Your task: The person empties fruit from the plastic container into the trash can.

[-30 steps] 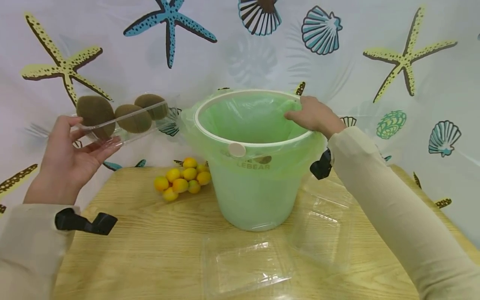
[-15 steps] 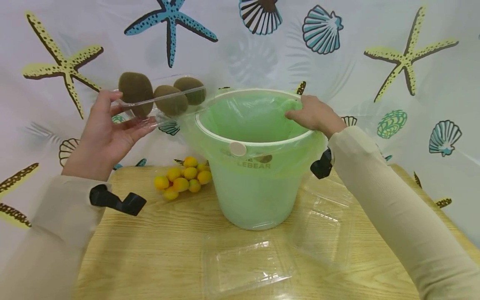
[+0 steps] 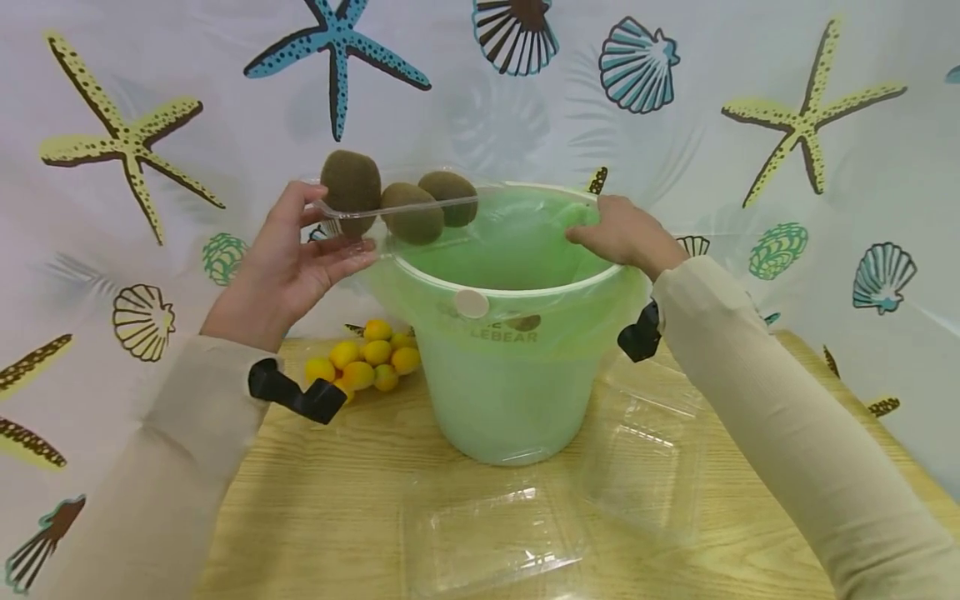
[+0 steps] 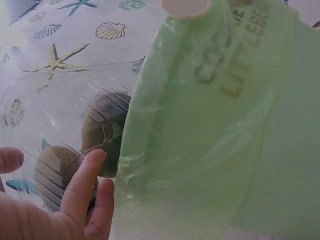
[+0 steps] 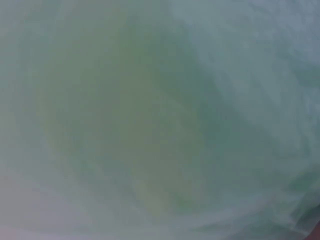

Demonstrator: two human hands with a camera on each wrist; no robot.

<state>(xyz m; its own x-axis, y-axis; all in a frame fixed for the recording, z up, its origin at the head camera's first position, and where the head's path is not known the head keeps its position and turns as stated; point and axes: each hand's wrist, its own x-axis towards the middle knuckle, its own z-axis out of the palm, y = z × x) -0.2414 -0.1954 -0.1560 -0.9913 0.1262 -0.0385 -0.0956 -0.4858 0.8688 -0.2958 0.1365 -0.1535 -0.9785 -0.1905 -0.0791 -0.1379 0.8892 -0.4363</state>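
Observation:
My left hand [image 3: 300, 258] holds a clear plastic tray [image 3: 352, 218] from below, thumb on its near rim, fingers under it. Three brown kiwis [image 3: 408, 212] lie in the tray, which hangs over the left rim of the bucket [image 3: 510, 292]. In the left wrist view the tray [image 4: 60, 125] and kiwis [image 4: 102, 132] show through the plastic above my fingers [image 4: 85, 182]. The bucket is pale, lined with a green bag [image 3: 517, 242]. My right hand [image 3: 626, 233] grips the bag and rim at the bucket's right side. The right wrist view is filled with blurred green bag [image 5: 160, 120].
A bunch of small yellow-orange fruits [image 3: 367, 362] lies on the wooden table [image 3: 315, 500] left of the bucket. Two clear plastic containers sit in front, one [image 3: 487, 533] centre and one [image 3: 645, 454] right. A sea-themed cloth [image 3: 750, 167] hangs behind.
My left hand has carried the tray of kiwis rightward, from well left of the bucket to over its left rim. The right hand stayed on the bucket's rim.

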